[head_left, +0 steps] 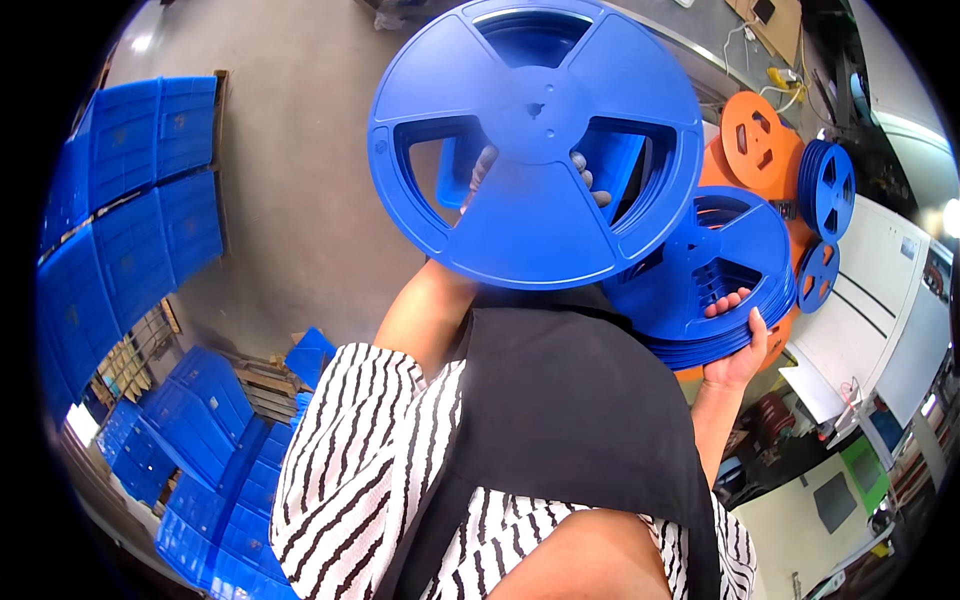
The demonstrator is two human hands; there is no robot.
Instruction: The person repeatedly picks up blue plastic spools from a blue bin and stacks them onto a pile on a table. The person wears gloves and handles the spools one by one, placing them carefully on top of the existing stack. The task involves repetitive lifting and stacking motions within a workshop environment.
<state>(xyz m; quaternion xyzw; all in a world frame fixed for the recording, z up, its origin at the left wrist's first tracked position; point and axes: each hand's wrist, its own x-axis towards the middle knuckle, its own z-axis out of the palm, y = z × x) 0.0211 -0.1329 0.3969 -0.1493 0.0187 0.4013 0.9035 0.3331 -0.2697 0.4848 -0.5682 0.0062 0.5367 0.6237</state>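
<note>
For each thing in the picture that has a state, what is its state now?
Single blue reel: lifted, flat face toward the camera, held from behind.
Left hand: behind that reel, fingers visible through its openings.
Stack of blue reels: held at its near edge.
Right hand: gripping the stack.
Orange reels: lying in a pile.
Blue crates: stacked.

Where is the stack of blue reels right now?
In the head view, right of centre: the stack of blue reels rests on the right hand, just below the single blue reel, beside orange reels.
</note>
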